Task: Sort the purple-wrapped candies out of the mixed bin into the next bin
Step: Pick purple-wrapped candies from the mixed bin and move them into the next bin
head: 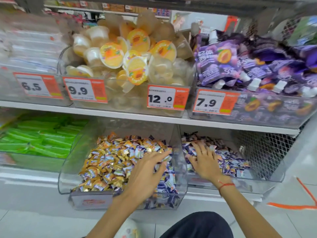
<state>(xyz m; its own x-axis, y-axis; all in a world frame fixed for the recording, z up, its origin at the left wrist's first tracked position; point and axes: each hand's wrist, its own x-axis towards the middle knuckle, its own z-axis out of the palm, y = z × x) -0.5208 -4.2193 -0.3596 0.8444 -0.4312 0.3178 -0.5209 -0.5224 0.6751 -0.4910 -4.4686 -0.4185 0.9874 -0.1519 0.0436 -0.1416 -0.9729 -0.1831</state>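
Left hand [147, 170] lies spread on mixed bin [65, 177] candies, right hand [205, 162] spread flat; grasp underneath hidden.

Left hand [145, 172] at 6 o'clock, fingers spread flat over the mixed bin [65, 177] of gold and purple candies, right hand [205, 160] at 4 o'clock, apparently flat, on purple candies [229, 162] in the next bin [274, 176]

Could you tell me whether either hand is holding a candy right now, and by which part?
Nothing visibly held: the left hand and right hand lie spread on the candies.
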